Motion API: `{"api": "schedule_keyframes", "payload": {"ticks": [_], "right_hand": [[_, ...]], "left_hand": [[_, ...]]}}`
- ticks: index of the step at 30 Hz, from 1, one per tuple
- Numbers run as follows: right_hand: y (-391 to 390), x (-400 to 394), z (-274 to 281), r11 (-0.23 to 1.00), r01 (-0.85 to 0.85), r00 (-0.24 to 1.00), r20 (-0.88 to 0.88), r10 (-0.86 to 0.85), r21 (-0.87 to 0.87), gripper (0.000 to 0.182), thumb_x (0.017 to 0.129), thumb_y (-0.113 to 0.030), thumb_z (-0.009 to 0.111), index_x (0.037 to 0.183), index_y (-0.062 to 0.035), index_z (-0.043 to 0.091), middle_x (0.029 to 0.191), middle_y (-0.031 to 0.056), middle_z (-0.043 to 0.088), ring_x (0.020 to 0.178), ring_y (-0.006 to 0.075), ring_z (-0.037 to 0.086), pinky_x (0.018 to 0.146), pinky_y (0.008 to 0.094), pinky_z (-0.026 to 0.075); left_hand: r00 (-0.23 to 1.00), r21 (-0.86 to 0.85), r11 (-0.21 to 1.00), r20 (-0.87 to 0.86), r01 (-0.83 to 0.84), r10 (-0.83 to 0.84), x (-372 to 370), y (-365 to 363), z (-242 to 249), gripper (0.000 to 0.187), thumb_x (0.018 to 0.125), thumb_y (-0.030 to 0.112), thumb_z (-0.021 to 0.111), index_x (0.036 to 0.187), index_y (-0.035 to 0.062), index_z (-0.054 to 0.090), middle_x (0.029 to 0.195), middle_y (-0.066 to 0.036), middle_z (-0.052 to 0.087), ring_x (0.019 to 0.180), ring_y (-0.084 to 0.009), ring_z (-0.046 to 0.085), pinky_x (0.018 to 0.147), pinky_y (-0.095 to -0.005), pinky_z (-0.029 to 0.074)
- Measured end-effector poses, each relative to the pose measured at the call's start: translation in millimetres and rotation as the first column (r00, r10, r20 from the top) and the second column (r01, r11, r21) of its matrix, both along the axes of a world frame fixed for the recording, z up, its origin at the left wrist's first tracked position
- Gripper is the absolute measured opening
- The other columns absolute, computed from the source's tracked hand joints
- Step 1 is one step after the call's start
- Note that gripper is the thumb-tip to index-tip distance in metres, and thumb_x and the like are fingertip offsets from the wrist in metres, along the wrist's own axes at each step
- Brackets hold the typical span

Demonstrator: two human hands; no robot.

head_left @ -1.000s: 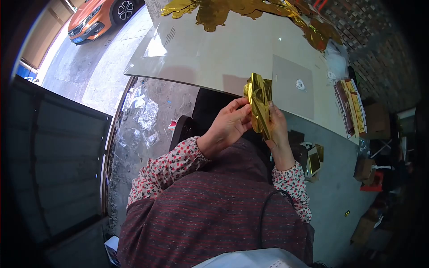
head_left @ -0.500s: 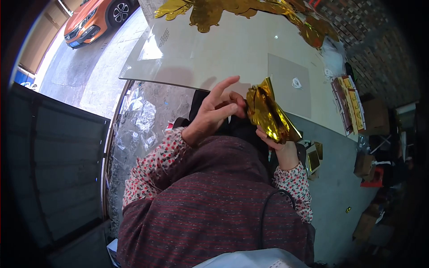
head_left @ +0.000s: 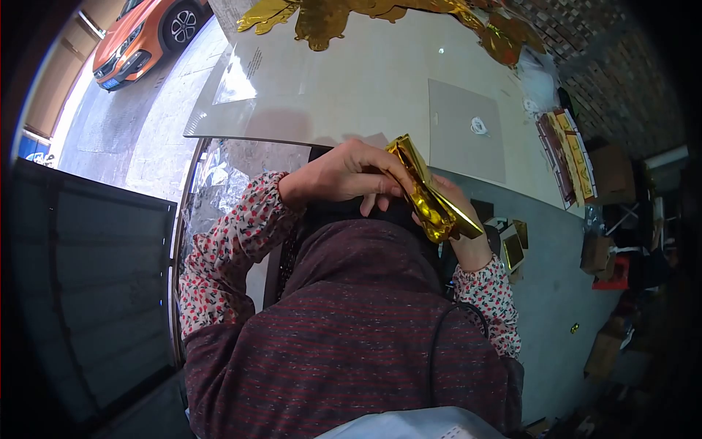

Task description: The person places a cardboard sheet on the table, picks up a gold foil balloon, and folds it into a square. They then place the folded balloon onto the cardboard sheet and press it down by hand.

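In front of my waist is a folded piece of shiny gold foil [head_left: 431, 208], which looks like a flat, airless foil balloon. My right hand [head_left: 459, 205] grips it from the right side, partly hidden behind the foil. From the left, my left hand [head_left: 351, 175] reaches across with its fingers bent against the foil's near face; some fingertips are hidden by the folds. Both forearms wear flowered sleeves. The hands are just off the near edge of the pale table [head_left: 351, 88].
More gold foil pieces [head_left: 322, 25] lie along the table's far side. A grey sheet [head_left: 464, 110] holds a small white coil [head_left: 479, 126]. Printed card pieces [head_left: 567, 157] sit at the right end. An orange car [head_left: 142, 44] stands outside; a dark panel [head_left: 88, 278] is at left.
My left hand has moved right, from beside the foil with its index finger raised, onto the foil. The foil is now folded narrower between both hands.
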State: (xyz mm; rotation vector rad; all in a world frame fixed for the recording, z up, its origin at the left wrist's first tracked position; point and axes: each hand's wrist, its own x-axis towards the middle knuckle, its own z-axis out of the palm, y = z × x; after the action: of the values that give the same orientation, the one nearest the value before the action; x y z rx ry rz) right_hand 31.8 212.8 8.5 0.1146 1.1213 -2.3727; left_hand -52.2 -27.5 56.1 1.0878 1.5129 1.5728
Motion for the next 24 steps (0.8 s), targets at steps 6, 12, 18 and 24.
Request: {"api": "schedule_keyframes", "payload": {"ticks": [6, 12, 18, 24], "right_hand": [[-1, -5, -16, 0.993, 0.067, 0.998, -0.003, -0.067, 0.093, 0.036, 0.105, -0.031, 0.050, 0.118, -0.0005, 0.062, 0.096, 0.0041, 0.070, 0.078, 0.0091, 0.068, 0.068, 0.0239, 0.056], [-11, -8, -28, 0.983, 0.159, 0.982, -0.122, -0.147, 0.096, 0.036, 0.105, -0.032, 0.049, 0.117, 0.0008, 0.060, 0.102, 0.0055, 0.069, 0.085, 0.0104, 0.067, 0.075, 0.0244, 0.056], [-29, -7, -39, 0.964, 0.234, 0.958, -0.200, -0.206, 0.128, 0.035, 0.107, -0.030, 0.046, 0.117, 0.0011, 0.060, 0.107, 0.0066, 0.068, 0.091, 0.0106, 0.065, 0.082, 0.0255, 0.054], [-44, -4, -41, 0.936, 0.351, 0.920, -0.198, -0.338, 0.036, 0.035, 0.107, -0.030, 0.046, 0.115, 0.0005, 0.060, 0.105, 0.0056, 0.068, 0.088, 0.0102, 0.065, 0.081, 0.0259, 0.054]], "left_hand": [[0.978, -0.034, 0.987, 0.138, -0.154, 0.157, 10, 6, -6, 0.023, 0.099, 0.011, 0.059, 0.114, -0.0064, 0.063, 0.087, -0.011, 0.069, 0.069, -0.0144, 0.069, 0.066, -0.0249, 0.057], [0.937, -0.260, 0.927, 0.153, -0.269, 0.315, 5, 10, -14, 0.021, 0.096, 0.012, 0.062, 0.107, -0.0064, 0.063, 0.091, -0.012, 0.070, 0.076, -0.0169, 0.070, 0.068, -0.0263, 0.057], [0.855, -0.129, 0.893, -0.374, -0.431, 0.359, 1, 7, -32, 0.027, 0.088, 0.008, 0.068, 0.110, -0.0061, 0.061, 0.094, -0.016, 0.069, 0.087, -0.0168, 0.069, 0.072, -0.0281, 0.055], [0.748, 0.020, 0.750, 0.102, -0.661, 0.656, 13, 28, -55, 0.055, 0.086, 0.005, 0.069, 0.134, -0.0036, 0.044, 0.102, -0.014, 0.064, 0.088, -0.0156, 0.064, 0.074, -0.0299, 0.054]]}}
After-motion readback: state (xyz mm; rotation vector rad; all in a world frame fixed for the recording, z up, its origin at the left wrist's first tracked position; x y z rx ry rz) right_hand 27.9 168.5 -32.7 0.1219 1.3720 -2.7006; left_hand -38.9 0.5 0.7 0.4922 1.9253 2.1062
